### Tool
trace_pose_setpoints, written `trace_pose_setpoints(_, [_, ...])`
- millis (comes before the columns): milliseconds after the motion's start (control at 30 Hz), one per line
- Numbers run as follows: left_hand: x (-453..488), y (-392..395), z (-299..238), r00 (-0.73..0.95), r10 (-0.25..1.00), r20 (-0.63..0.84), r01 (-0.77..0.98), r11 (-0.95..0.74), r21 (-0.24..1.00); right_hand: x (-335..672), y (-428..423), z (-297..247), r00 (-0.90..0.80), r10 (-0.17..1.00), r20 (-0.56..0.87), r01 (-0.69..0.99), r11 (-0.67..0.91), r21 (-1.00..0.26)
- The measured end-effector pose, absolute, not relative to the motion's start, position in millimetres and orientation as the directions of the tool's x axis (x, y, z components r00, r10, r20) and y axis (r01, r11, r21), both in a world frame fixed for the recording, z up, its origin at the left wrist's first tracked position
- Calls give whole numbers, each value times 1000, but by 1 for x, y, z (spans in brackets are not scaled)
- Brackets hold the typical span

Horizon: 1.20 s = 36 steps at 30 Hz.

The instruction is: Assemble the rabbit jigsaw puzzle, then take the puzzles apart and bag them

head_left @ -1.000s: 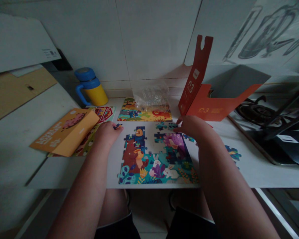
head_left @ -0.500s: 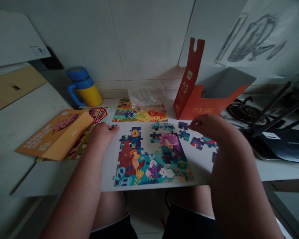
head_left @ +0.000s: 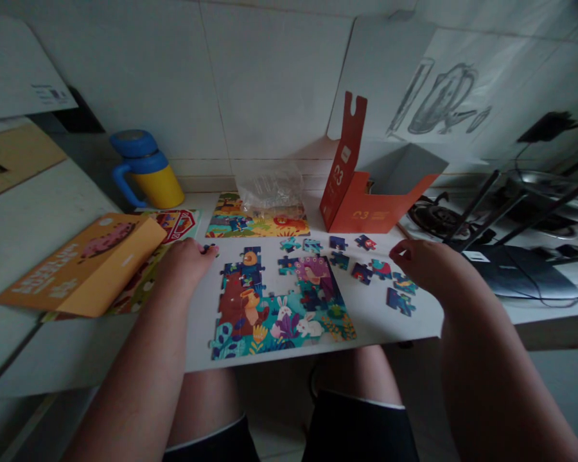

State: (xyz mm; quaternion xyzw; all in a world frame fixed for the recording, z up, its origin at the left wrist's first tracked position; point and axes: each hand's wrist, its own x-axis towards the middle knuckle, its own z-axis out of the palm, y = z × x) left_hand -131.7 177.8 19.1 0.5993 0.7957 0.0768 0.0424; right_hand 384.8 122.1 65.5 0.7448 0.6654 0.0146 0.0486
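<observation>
A partly assembled colourful jigsaw puzzle [head_left: 279,301] lies on the white counter [head_left: 395,321] in front of me. My left hand [head_left: 185,263] rests left of it, fingers curled on a small dark puzzle piece [head_left: 209,247]. My right hand [head_left: 421,263] hovers right of the puzzle over several loose pieces [head_left: 366,269], fingers curled; whether it holds one is hidden. More loose pieces [head_left: 399,300] lie near its wrist.
An orange cardboard box [head_left: 361,199] stands open behind the puzzle, beside a clear plastic bag [head_left: 270,186] lying on a finished picture card [head_left: 257,223]. A blue-and-yellow mug [head_left: 149,170] is back left, a yellow booklet [head_left: 84,263] left, a gas stove [head_left: 501,224] right.
My right hand moved rightward from above the puzzle's top edge to the loose pieces on the right. The view swung right. My left hand stayed beside the puzzle.
</observation>
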Motion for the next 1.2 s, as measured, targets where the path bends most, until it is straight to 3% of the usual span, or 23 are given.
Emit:
trace_pose_setpoints(233, [-130,176,20,-282,958,47,942,268,200,397,104,75,157,988,-11,984,-155,88])
trace_pose_setpoints(467, [-131,178,20,-296,955,17,937,287,198,354,129,55,-8,1000,-12,997,8,-71])
trace_pose_setpoints(600, [-130,178,22,-308,951,10,933,300,198,350,146,58,-16,1000,-4,998,15,-67])
trace_pose_setpoints(767, [-130,179,23,-313,950,-9,930,309,200,379,140,77,20,998,67,1000,-20,2])
trace_pose_setpoints(1000, [-126,176,27,-312,950,0,933,307,186,411,99,89,88,996,27,996,-88,27])
trace_pose_setpoints(1200, [-128,177,28,-301,953,-34,935,302,187,426,53,63,171,985,-10,984,-172,-50])
